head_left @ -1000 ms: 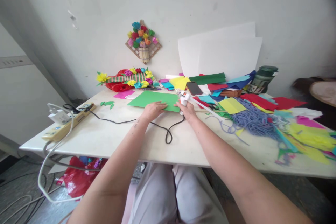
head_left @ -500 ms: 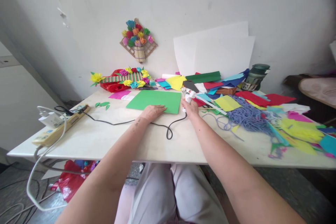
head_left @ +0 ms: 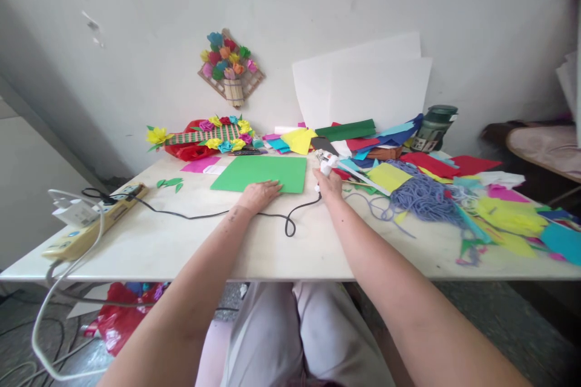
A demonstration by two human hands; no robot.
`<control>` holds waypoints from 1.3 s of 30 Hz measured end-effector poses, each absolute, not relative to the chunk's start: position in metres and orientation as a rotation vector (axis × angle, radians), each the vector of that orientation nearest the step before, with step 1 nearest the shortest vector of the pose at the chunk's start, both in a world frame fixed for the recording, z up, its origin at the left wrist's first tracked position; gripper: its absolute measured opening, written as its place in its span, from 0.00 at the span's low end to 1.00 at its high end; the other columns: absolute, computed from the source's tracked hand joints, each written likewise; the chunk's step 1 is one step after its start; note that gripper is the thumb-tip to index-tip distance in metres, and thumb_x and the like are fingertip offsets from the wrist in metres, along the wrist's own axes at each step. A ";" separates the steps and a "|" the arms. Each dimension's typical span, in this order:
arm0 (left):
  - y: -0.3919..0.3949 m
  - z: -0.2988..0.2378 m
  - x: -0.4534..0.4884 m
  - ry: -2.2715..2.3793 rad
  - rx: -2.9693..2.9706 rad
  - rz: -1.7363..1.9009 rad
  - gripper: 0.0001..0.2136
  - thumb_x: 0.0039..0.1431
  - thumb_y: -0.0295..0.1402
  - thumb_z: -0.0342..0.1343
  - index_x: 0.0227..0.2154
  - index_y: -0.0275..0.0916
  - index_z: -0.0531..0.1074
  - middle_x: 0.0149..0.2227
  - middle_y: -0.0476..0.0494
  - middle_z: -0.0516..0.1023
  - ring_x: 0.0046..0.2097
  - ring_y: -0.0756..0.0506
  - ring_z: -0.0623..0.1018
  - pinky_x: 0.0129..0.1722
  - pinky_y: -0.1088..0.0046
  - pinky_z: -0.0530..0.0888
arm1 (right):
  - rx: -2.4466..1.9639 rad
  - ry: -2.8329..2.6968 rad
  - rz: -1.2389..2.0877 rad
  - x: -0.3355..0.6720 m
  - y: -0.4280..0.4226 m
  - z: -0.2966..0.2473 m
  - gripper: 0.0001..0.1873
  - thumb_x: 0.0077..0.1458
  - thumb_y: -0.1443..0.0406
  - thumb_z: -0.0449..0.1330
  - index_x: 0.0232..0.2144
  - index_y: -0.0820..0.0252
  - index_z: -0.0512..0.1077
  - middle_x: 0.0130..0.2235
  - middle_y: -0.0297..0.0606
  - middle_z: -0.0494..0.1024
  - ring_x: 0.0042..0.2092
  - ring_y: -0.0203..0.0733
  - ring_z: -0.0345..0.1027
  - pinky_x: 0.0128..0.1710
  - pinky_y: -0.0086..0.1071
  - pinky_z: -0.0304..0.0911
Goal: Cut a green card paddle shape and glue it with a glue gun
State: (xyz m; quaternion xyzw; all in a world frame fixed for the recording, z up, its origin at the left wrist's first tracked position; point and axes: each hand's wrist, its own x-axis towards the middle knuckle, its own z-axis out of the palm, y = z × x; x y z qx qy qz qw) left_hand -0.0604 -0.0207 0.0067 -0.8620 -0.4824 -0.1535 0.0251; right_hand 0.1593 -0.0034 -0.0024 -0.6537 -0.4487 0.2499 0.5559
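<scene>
The green sheet lies flat on the table in front of the person, and the left hand rests palm-down over its near edge, fingers stretched out and close together, gripping nothing; that light, spread contact probably serves to steady the sheet without creasing it. Just beside the sheet's right edge, the right hand has its fingers wrapped round the handle of a white glue gun, a grip that seems chosen to bear its weight and let it be aimed, with the metal nozzle end tipped away from the wrist. A long white glue stick juts from the gun's back, to the right of the sheet, apparently as feed. The black cord passes along the near side of the sheet, loops in front of it, and runs left to the power strip, likely slack enough to allow movement. Small green leaf shapes sit left of the sheet, perhaps set apart to avoid being lost among scraps; the purple yarn and coloured papers are heaped to its right, maybe for easy reach.
</scene>
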 end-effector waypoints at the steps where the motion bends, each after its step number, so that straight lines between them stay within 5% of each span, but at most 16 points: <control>1: -0.020 0.006 -0.060 -1.490 -2.655 -0.477 0.14 0.59 0.39 0.46 0.46 0.48 0.71 0.53 0.49 0.69 0.54 0.46 0.68 0.53 0.72 0.63 | -1.472 -1.027 0.646 0.158 -0.002 -0.004 0.17 0.42 0.54 0.59 0.31 0.61 0.71 0.31 0.42 0.75 0.34 0.46 0.71 0.29 0.33 0.64; 5: -0.019 0.005 -0.060 -1.489 -2.638 -0.427 0.16 0.60 0.39 0.44 0.47 0.47 0.71 0.53 0.48 0.68 0.53 0.46 0.69 0.53 0.71 0.63 | -1.272 -0.940 0.886 0.150 -0.003 -0.003 0.15 0.43 0.59 0.59 0.33 0.62 0.68 0.24 0.36 0.74 0.20 0.38 0.68 0.16 0.27 0.58; 10: -0.020 0.008 -0.060 -1.502 -2.626 -0.413 0.15 0.60 0.39 0.43 0.46 0.49 0.71 0.52 0.51 0.69 0.53 0.48 0.68 0.53 0.73 0.63 | -1.181 -0.854 0.966 0.148 -0.008 0.002 0.11 0.41 0.65 0.59 0.31 0.62 0.66 0.15 0.28 0.69 0.13 0.30 0.59 0.12 0.23 0.53; 17: -0.021 0.010 -0.059 -1.526 -2.695 -0.533 0.13 0.59 0.38 0.47 0.44 0.49 0.73 0.52 0.51 0.69 0.53 0.47 0.69 0.54 0.71 0.62 | -1.109 -0.830 0.966 0.150 -0.004 0.000 0.11 0.37 0.66 0.58 0.29 0.60 0.66 0.11 0.22 0.60 0.12 0.30 0.54 0.10 0.22 0.49; 28: -0.019 0.010 -0.059 -1.493 -2.715 -0.533 0.13 0.58 0.38 0.47 0.43 0.50 0.73 0.52 0.51 0.69 0.54 0.47 0.69 0.54 0.72 0.62 | -1.213 -0.843 0.976 0.150 -0.001 -0.003 0.14 0.37 0.66 0.58 0.31 0.61 0.67 0.15 0.28 0.70 0.14 0.33 0.63 0.11 0.21 0.53; 39: -0.017 0.009 -0.059 -1.497 -2.674 -0.376 0.15 0.61 0.39 0.42 0.46 0.51 0.71 0.53 0.53 0.68 0.55 0.49 0.67 0.53 0.74 0.61 | -1.113 -0.792 0.984 0.151 -0.003 0.000 0.12 0.33 0.71 0.56 0.28 0.62 0.67 0.13 0.23 0.64 0.12 0.29 0.54 0.11 0.23 0.50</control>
